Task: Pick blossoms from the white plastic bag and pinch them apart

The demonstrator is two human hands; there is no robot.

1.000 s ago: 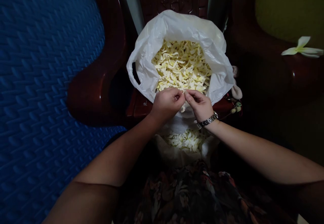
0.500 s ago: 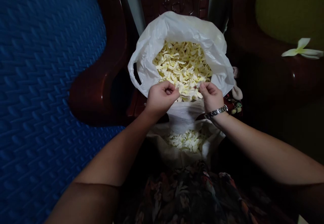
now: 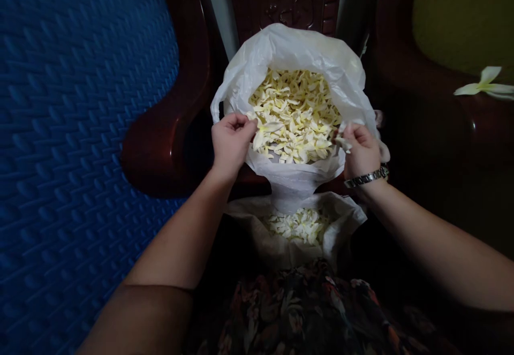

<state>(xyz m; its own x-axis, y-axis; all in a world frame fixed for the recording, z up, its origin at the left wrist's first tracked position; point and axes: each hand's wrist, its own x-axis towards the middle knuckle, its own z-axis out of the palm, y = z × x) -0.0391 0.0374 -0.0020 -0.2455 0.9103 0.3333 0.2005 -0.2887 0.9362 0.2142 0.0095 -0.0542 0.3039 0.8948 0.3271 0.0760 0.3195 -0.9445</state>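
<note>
A white plastic bag (image 3: 281, 44) stands wide open, holding a heap of pale yellow-white frangipani flowers (image 3: 297, 111). At the left of its mouth, my left hand (image 3: 232, 143) is closed, pinching a frangipani flower (image 3: 265, 130) by thumb and fingertips. My right hand (image 3: 363, 146), a metal watch at its wrist, is at the bag's right side. Its closed fingers pinch a slightly blurred, whitish frangipani flower (image 3: 342, 139). Below, nearer my lap, a second white bag (image 3: 257, 224) holds whiter flowers (image 3: 301, 225).
The upper bag rests on a dark carved wooden chair (image 3: 297, 1). Curved wooden armrests flank it, the left one (image 3: 156, 141) beside a blue textured surface (image 3: 72, 146). A single frangipani flower (image 3: 484, 83) lies on the right armrest. My dark patterned clothing (image 3: 297, 312) fills the bottom.
My hands have moved apart from the middle of the bag to its left and right edges, and flowers now show in their fingers. The view has shifted slightly.
</note>
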